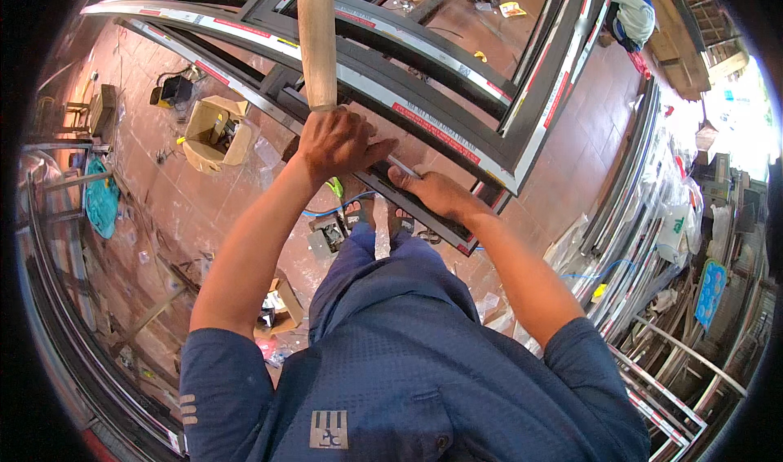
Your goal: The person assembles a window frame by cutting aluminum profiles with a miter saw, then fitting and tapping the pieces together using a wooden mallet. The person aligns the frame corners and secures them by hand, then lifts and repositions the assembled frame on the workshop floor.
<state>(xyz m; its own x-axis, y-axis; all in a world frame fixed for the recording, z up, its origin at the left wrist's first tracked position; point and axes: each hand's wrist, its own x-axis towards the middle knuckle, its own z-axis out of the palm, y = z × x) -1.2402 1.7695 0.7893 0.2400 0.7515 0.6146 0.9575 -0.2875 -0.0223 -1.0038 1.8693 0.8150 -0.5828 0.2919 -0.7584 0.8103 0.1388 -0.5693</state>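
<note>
My left hand (336, 142) is closed just below a round wooden post (316, 46), over the near edge of a dark metal frame. What its curled fingers hold is hidden. To its right, my right hand (436, 193) is closed, its thumb pointing toward the left hand. A thin pale rod (405, 165) shows between the hands, against the right hand's fingers. Beneath both hands runs a dark profile (444, 229). Larger dark mitred frames (375, 75), with white and red protective tape along their edges, lie stacked just beyond.
On the tiled floor at left stands an open cardboard box (217, 136) beside a black bag (171, 91). Long profiles (624, 168) are piled along the right side. A person (632, 13) crouches at the far right. A blue hose (326, 212) crosses the floor near my feet.
</note>
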